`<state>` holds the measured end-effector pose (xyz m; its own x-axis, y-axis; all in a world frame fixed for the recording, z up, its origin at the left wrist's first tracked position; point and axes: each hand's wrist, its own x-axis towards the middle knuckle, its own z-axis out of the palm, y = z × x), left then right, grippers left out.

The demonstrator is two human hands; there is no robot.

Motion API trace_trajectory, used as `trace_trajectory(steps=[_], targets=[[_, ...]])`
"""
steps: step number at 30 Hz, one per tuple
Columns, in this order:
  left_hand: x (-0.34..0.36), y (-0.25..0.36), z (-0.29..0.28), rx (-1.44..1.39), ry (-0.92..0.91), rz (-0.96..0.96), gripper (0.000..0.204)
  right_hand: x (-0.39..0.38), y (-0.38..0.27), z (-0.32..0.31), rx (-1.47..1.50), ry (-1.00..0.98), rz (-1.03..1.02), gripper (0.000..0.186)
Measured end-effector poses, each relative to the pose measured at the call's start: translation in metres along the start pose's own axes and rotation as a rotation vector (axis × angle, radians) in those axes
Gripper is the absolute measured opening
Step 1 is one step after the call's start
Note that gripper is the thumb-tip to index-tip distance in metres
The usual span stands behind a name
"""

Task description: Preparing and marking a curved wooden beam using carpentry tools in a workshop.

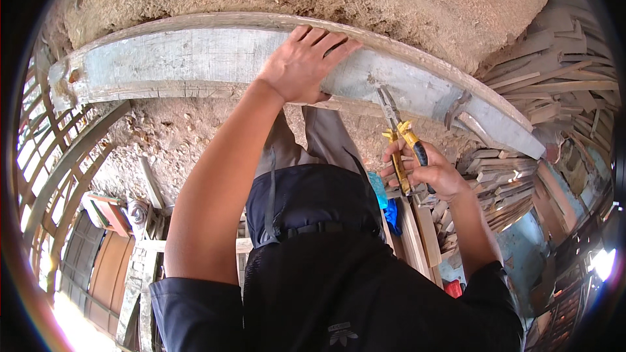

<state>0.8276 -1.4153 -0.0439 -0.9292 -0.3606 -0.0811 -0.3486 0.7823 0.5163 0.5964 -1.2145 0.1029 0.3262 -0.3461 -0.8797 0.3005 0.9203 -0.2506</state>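
Pliers are held by the handles in the curled right hand, long axis pointed between 11 and 12 o'clock, nose over the pale plank, which is laid roughly 9 to 3. The plank is spanned by the left hand, spread wide; pliers' nose noted between 3 and 4 o'clock from it. Hammer seen on plank, 1 o'clock from the nearer right hand.

A long grey plank runs right across in front of me, scuffed along its face. The person's left hand rests spread on it near the middle, and a hammer lies toward its right end. Past the far edge sawdust is heaped; nearer, shavings litter the ground.
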Motion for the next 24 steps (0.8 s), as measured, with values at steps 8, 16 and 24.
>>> trace_trajectory(steps=[8,16,24], targets=[[-0.001,-0.001,0.001,0.023,0.023,0.006,0.116,-0.006,-0.034,0.016,0.242,0.041,0.143,0.070],[-0.003,-0.003,0.002,0.011,0.041,0.026,0.117,-0.007,-0.051,0.006,0.303,-0.004,0.221,0.072],[-0.003,-0.005,0.003,-0.003,-0.001,0.032,0.118,-0.003,-0.058,0.016,0.317,-0.008,0.224,0.070]])
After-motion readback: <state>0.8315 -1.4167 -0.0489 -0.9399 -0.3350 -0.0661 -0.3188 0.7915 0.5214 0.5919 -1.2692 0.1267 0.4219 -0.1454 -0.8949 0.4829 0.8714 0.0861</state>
